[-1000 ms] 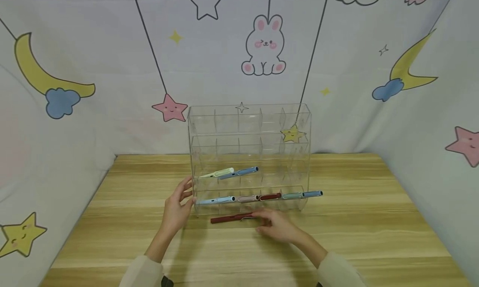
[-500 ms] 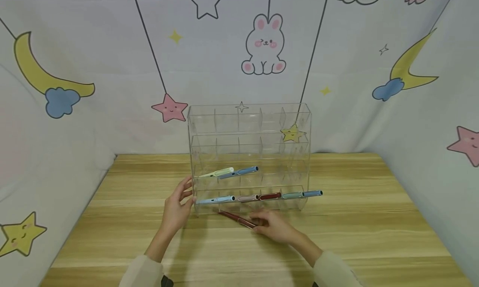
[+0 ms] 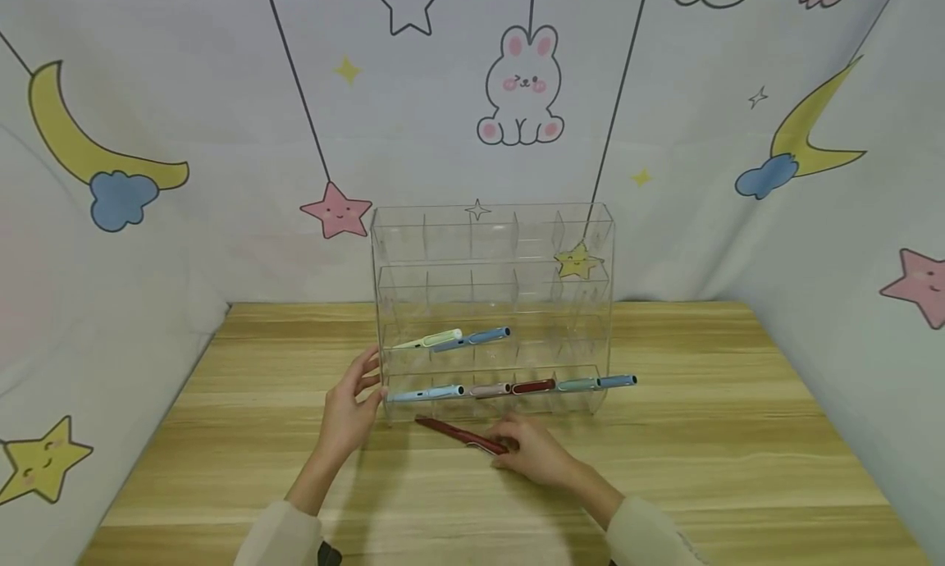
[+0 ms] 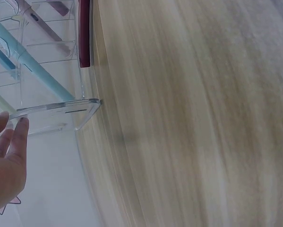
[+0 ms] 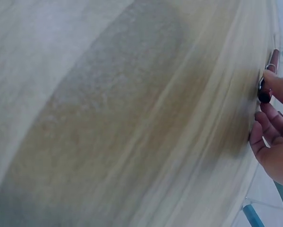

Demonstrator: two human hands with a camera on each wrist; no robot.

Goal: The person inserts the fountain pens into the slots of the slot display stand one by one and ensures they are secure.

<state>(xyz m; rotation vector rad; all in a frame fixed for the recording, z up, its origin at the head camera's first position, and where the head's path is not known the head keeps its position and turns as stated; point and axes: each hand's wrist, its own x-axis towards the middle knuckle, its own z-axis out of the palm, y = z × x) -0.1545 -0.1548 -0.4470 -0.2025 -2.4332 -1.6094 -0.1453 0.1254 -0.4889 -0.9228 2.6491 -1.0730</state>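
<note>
A clear acrylic pen rack (image 3: 493,272) with rows of compartments stands on the wooden table. My left hand (image 3: 351,408) grips its left side panel, and the left wrist view shows the thumb and fingers (image 4: 19,137) on either side of the panel's edge. In front of the bottom row, my right hand (image 3: 537,453) pinches the right end of a dark red pen (image 3: 456,431) with a metal clip. This pen slants, its left end closer to the rack. In the right wrist view its black-tipped end (image 5: 264,97) shows between thumb and fingers.
Several pens lie in the lowest row, among them a light blue pen (image 3: 431,394) and another dark red pen (image 3: 533,386). One row higher are a pale green pen (image 3: 431,340) and a blue pen (image 3: 483,337). Patterned white cloth (image 3: 258,254) hangs behind.
The dark red pen has swung from nearly level to slanting, its right end now closer to me. My right hand has shifted slightly left and towards me. The left hand stays put.
</note>
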